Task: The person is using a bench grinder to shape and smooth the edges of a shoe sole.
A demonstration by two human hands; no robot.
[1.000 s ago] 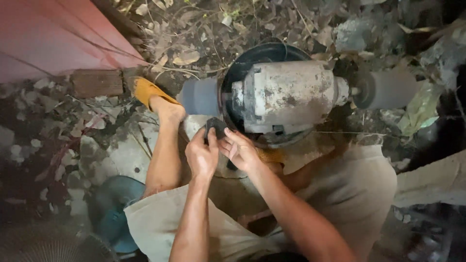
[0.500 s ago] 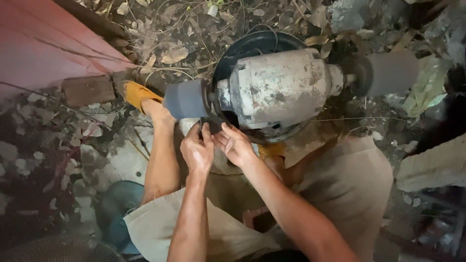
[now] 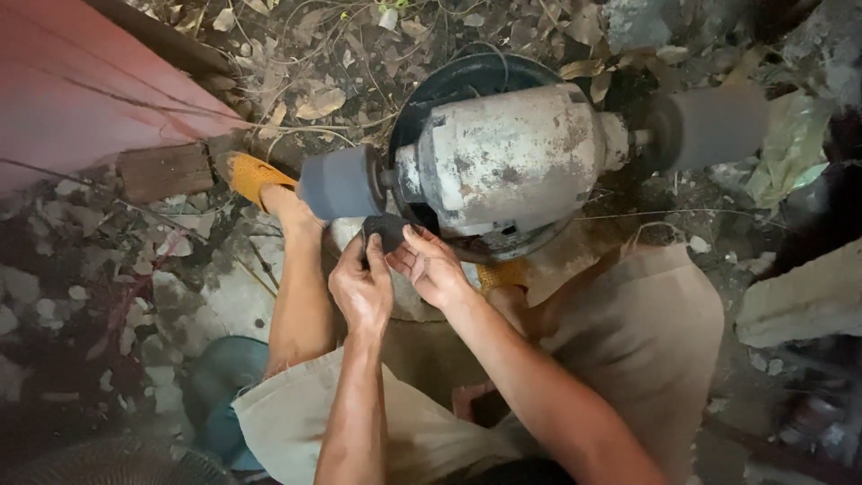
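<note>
A worn, grey bench grinder motor (image 3: 507, 166) sits in front of me over a black round tub (image 3: 467, 81). A grey wheel (image 3: 339, 184) is on its left shaft and another grey wheel (image 3: 709, 126) on its right shaft. My left hand (image 3: 361, 286) and my right hand (image 3: 433, 267) together pinch a small dark rounded piece (image 3: 386, 231), held just below the left wheel. Whether the piece touches the wheel cannot be told.
My bare left leg reaches forward to an orange sandal (image 3: 253, 178) beside a wooden block (image 3: 166, 171). A red sheet wall (image 3: 81, 99) stands at the left. Dry leaves and rubble cover the ground. A concrete slab (image 3: 808, 301) lies at right, a teal tub (image 3: 220, 391) at lower left.
The view has shifted slightly, so the grinder sits higher and further left. Both hands have stayed pinched on the dark piece below the left wheel.
</note>
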